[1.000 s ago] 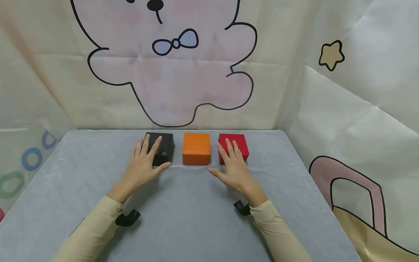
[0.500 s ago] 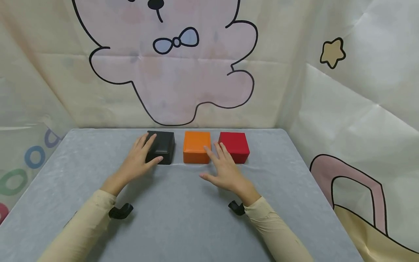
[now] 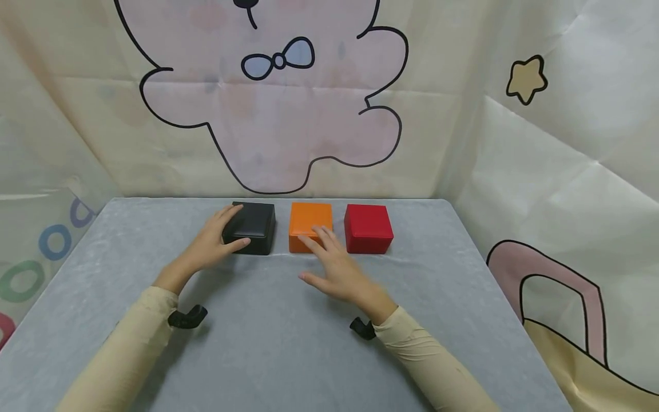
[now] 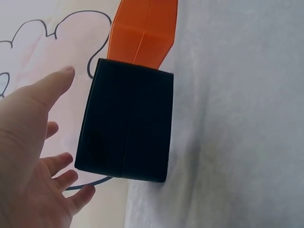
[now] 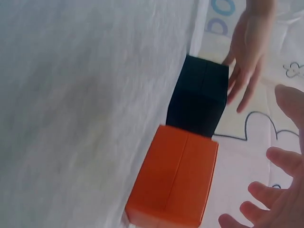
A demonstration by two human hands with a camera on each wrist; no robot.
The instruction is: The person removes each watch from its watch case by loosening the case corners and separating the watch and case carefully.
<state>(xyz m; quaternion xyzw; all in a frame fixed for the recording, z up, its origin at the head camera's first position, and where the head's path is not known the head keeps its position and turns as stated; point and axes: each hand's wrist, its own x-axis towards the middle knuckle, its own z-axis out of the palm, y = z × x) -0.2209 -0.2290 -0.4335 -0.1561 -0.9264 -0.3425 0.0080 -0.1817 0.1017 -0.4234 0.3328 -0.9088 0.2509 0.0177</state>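
Three boxes stand in a row near the table's far edge: a black box on the left, an orange box in the middle and a red box on the right. My left hand is at the black box's left side, thumb and fingers spread, with fingertips overlapping its top in the head view. In the left wrist view the hand is spread beside the black box. My right hand hovers before the orange box, fingers extended over its front edge; it holds nothing.
A grey cloth covers the table. Behind it hangs a pale curtain with a cartoon figure and bow tie. Both wrists carry black mounts below beige sleeves.
My right hand has moved left, from over the red box to the front of the orange one. The left hand has slid slightly left, to the black box's side. The boxes stay in place.
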